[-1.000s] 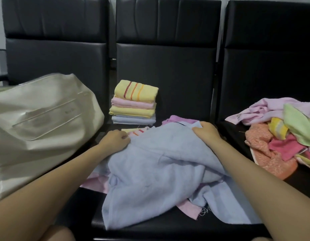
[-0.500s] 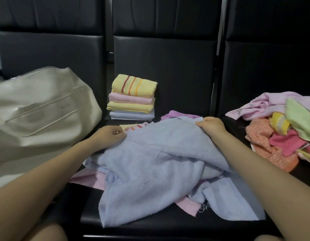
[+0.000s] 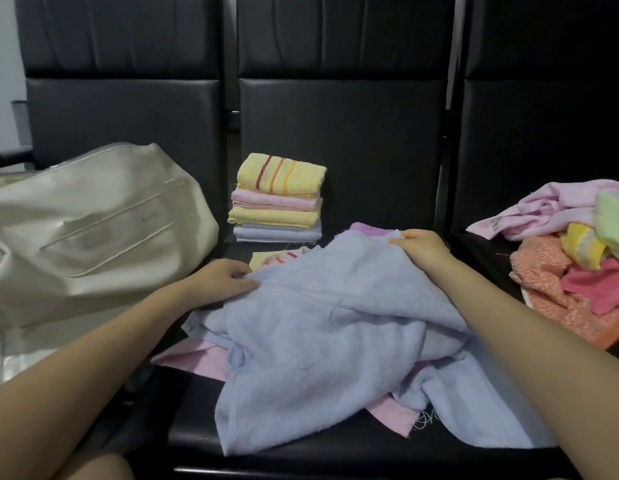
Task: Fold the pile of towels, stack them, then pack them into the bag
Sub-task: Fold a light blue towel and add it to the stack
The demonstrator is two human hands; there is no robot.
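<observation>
Cut off at the left edge: the cream bag (image 3: 93, 233), its far side and base out of frame. Cut off at the right edge: the loose towel pile (image 3: 571, 265), full extent unknown. Buried under the blue towel (image 3: 322, 334): pink towels (image 3: 193, 358), a purple one (image 3: 367, 228) and a striped yellow one (image 3: 266, 259), only edges showing. Hidden in blue cloth: fingers (image 3: 244, 273) of the left hand (image 3: 218, 280); fingertips of the right hand (image 3: 420, 247) tucked over the far hem. Too small to read: faint lettering on the bag's front panel.
</observation>
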